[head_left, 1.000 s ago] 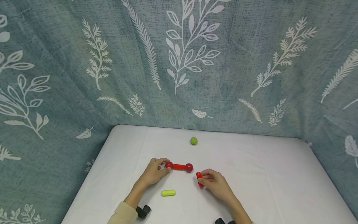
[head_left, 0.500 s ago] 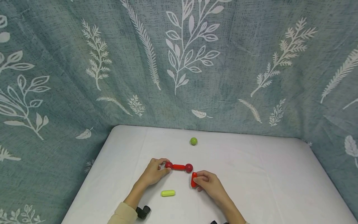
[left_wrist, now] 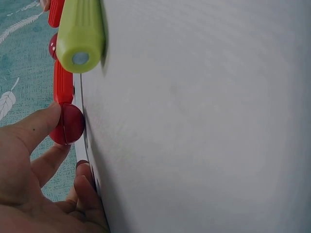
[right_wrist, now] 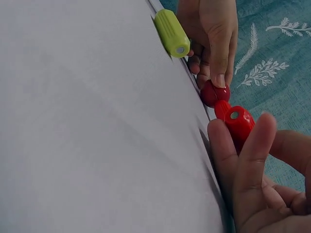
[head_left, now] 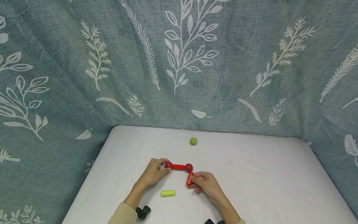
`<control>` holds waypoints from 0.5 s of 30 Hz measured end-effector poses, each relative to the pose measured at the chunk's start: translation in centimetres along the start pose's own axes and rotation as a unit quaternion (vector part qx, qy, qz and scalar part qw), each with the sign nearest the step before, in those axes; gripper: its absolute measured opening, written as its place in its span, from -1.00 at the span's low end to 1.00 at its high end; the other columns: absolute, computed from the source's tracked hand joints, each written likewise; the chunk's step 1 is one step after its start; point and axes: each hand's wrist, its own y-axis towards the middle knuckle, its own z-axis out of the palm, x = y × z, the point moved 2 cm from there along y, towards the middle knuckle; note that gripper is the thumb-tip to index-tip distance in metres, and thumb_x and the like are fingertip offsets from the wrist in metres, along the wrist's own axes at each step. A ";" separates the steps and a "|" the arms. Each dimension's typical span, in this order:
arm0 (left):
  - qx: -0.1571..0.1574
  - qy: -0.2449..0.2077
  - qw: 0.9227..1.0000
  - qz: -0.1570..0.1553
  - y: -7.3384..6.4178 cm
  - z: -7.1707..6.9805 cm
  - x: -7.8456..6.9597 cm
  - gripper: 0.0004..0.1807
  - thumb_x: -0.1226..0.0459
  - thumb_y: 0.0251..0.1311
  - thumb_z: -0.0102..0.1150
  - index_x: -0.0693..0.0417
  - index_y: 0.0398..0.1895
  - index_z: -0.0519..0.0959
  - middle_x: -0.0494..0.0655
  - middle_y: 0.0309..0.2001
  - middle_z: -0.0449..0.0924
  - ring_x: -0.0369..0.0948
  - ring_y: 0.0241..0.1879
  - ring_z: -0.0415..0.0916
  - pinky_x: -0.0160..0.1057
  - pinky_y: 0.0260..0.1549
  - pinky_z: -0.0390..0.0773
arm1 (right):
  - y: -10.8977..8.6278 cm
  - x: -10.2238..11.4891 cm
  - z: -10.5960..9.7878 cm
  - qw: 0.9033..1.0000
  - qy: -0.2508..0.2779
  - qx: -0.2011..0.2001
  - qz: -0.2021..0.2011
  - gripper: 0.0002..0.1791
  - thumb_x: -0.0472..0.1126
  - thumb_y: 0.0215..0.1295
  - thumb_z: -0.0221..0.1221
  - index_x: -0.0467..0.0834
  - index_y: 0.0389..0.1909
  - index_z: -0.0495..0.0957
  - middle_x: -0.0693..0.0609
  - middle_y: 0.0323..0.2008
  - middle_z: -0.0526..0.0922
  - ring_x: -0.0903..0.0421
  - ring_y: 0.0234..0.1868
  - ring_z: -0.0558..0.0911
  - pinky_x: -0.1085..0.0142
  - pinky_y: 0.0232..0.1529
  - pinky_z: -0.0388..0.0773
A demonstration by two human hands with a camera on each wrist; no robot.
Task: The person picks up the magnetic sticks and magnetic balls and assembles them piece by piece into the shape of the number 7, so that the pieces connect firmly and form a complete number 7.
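My left hand (head_left: 153, 171) pinches a dark red ball (head_left: 168, 165) between thumb and fingers. That ball sits at the left end of a bright red building stick (head_left: 179, 167), and a second dark red ball (head_left: 189, 167) is on its right end, making a dumbbell shape. Just below the right ball, my right hand (head_left: 208, 185) pinches another red stick (head_left: 189, 182), slightly tilted, its upper end close to the ball. A round grey disc shows in this stick's end in the right wrist view. Closer to me, a lime-green stick (head_left: 167, 193) lies between the forearms.
A green ball (head_left: 193, 141) rests toward the back of the white table (head_left: 265, 174). Black wrist gear (head_left: 144, 212) is strapped by the left wrist. A teal leaf-patterned cloth (head_left: 179, 102) hangs behind and beside the table.
My right hand has moved left with the red stick, bringing it below the right-hand ball, and the stick's tilt has turned. The left hand and the joined pieces have stayed in place.
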 end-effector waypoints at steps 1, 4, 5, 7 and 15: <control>0.000 0.000 1.000 0.001 0.0 0.0 0.0 -0.59 0.06 0.23 0.37 -0.13 0.13 0.63 -0.01 -0.15 0.38 -0.10 -0.20 0.32 -0.19 -0.39 0.41 | 0.1 0.0 0.1 1.000 0.003 0.000 0.003 -0.64 -0.27 0.35 0.27 -0.50 -0.03 0.52 -0.22 -0.29 0.74 -0.05 -0.33 0.76 0.37 -0.48 0.61; -0.001 0.002 1.000 -0.004 0.0 0.1 0.0 -0.60 0.06 0.22 0.38 -0.14 0.12 0.63 -0.01 -0.15 0.38 -0.11 -0.20 0.32 -0.20 -0.40 0.40 | 0.3 0.2 0.3 1.000 0.013 -0.002 0.011 -0.67 -0.29 0.33 0.28 -0.50 -0.07 0.53 -0.21 -0.32 0.73 -0.03 -0.36 0.76 0.29 -0.39 0.66; -0.002 0.004 1.000 -0.002 0.0 0.1 0.0 -0.60 0.06 0.22 0.38 -0.13 0.12 0.63 -0.01 -0.16 0.38 -0.10 -0.20 0.31 -0.20 -0.41 0.40 | 0.4 0.2 0.4 1.000 0.017 -0.002 0.013 -0.68 -0.29 0.33 0.28 -0.50 -0.09 0.53 -0.20 -0.33 0.73 -0.01 -0.37 0.76 0.27 -0.37 0.66; -0.003 0.003 1.000 -0.005 0.0 0.1 0.0 -0.61 0.07 0.22 0.38 -0.15 0.11 0.63 -0.02 -0.17 0.37 -0.11 -0.21 0.31 -0.20 -0.42 0.39 | 0.5 0.1 0.5 1.000 0.024 -0.002 0.019 -0.69 -0.31 0.32 0.29 -0.50 -0.11 0.53 -0.21 -0.34 0.72 0.01 -0.40 0.75 0.24 -0.34 0.67; -0.004 0.002 1.000 -0.004 0.0 0.1 0.0 -0.64 0.07 0.22 0.38 -0.18 0.09 0.64 -0.03 -0.14 0.38 -0.11 -0.20 0.30 -0.20 -0.41 0.39 | 1.1 0.2 0.7 1.000 0.012 0.004 0.013 -0.72 -0.30 0.33 0.28 -0.49 -0.16 0.55 -0.21 -0.36 0.72 0.00 -0.41 0.75 0.24 -0.34 0.66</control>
